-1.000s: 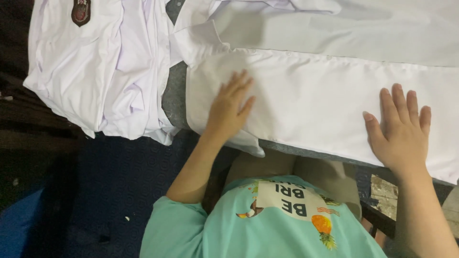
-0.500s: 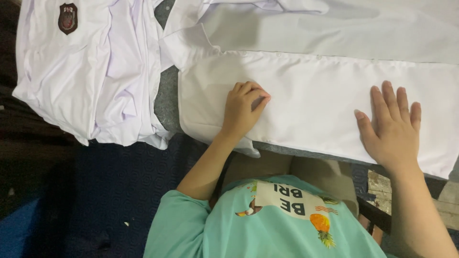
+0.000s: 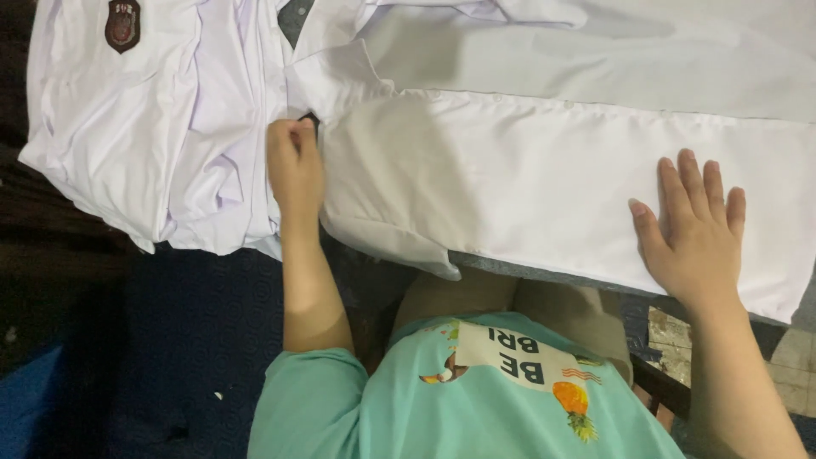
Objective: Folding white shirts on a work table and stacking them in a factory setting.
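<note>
While lying flat along the table edge [image 3: 544, 270] and already folded into a long band, white shirt [image 3: 544, 178] pinned by open flat right hand [image 3: 693, 234], left end gripped by curled left hand [image 3: 293, 161]; further folding probably left.

The folded white shirt [image 3: 544, 178] runs off the top and right edges; the left hand's [image 3: 293, 166] fingertips curl under, hidden; the badge [image 3: 122, 24] is cropped.

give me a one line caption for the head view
Right hand flat on a folded white shirt; left hand at its edge beside a badged shirt.
</note>
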